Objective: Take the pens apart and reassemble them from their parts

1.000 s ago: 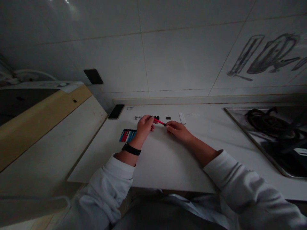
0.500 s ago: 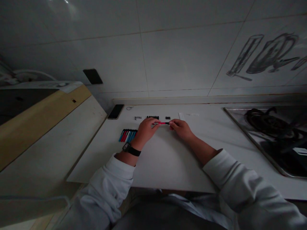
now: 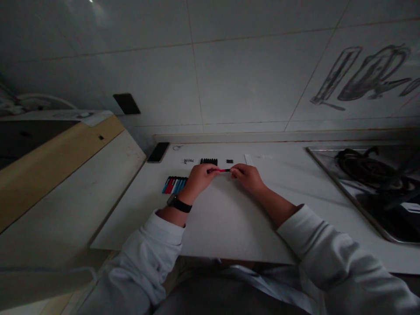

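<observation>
Now pinching red-and-black pen (image 3: 223,170) in left grip (image 3: 201,177) and right grip (image 3: 248,176), mid-frame; levelled from earlier slant, so likely better aligned.

Counts: 2 hands, left hand (image 3: 199,178) and right hand (image 3: 250,177). 1 red-and-black pen (image 3: 224,170) between them. 1 watch (image 3: 180,204). 1 phone (image 3: 159,152). 1 wire ring (image 3: 177,148). Coloured barrels (image 3: 173,185): at least 5, forearm hides the end of the row. Black pieces (image 3: 209,161): at least 6, packed tight. Silver bits (image 3: 188,161) and clear bits (image 3: 265,157): several each, too small to count. Dark block (image 3: 229,161): reads as 1. 1 burner (image 3: 361,164) visible. 1 black wall plate (image 3: 127,103).
</observation>
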`<state>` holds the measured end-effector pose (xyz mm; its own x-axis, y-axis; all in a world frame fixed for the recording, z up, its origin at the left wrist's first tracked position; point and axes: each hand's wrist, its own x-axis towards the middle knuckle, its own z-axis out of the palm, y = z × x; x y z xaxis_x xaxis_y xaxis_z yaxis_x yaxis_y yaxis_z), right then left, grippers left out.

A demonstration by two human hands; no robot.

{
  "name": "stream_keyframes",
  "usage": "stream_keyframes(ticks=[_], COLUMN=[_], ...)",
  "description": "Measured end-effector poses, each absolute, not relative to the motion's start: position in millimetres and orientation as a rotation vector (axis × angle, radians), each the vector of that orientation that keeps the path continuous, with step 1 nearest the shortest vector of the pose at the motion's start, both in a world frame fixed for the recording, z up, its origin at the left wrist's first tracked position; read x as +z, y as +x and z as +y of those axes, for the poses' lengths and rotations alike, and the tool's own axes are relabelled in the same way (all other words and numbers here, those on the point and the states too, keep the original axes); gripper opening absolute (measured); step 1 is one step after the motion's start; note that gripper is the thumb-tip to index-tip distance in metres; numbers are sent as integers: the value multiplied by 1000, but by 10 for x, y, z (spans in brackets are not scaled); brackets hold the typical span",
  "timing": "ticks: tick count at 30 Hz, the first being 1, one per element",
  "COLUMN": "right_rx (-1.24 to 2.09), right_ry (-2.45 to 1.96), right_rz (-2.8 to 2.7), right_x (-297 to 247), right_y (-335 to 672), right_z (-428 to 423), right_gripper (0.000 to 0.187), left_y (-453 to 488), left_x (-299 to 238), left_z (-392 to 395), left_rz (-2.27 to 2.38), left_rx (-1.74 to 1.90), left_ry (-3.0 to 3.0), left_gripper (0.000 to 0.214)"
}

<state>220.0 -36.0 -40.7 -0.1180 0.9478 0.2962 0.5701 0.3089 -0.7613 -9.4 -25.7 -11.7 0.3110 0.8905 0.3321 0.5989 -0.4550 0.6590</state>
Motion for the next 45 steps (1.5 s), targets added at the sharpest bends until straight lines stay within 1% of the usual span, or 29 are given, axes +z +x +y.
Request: stream_keyframes(ticks=[7, 13, 16, 22, 25, 30, 33, 36, 41, 45], right_rx=[614, 561, 540, 709, 701, 650, 535, 452, 564, 572], right_ry=[-1327, -1268, -1285, -1310, -1318, -1302, -1286, -1275, -1319, -1333], right_rz=[-1779, -1804, -1810, -1882, -1915, -1896, -1893, -1911, -1942, -2024], right_x=[-419, -414, -426, -460, -454, -420, -388, -365, -369, -384], right_y=[2203, 2220, 2215, 2210, 2217, 2225, 2226, 2223, 2206, 2196], right_z=[-361, -368, -362, -348, -340, -348, -369, -390, -407, -399], right_gripper=[25, 25, 25, 33, 37, 30, 24, 22, 32, 27], left_y=[-99, -122, -137, -142, -138, -127, -116, -107, -109, -114], left_x=[-68, -45, -54, -98, -116, -124, -122, -114, -97, -114], left_z=[-275, -272, -263, -245, -245, -238, -229, -236, -274, -277], left_rz=[1320, 1315, 1311, 1284, 1281, 1269, 1283, 1294, 1301, 1285], left_rx=[938, 923, 976, 1027, 1018, 1009, 977, 957, 1018, 993], left_ry=[2102, 2090, 2157, 2432, 2459, 2265, 2118, 2040, 2147, 2267], left_gripper=[12, 11, 10, 10, 11, 12, 11, 11, 13, 13])
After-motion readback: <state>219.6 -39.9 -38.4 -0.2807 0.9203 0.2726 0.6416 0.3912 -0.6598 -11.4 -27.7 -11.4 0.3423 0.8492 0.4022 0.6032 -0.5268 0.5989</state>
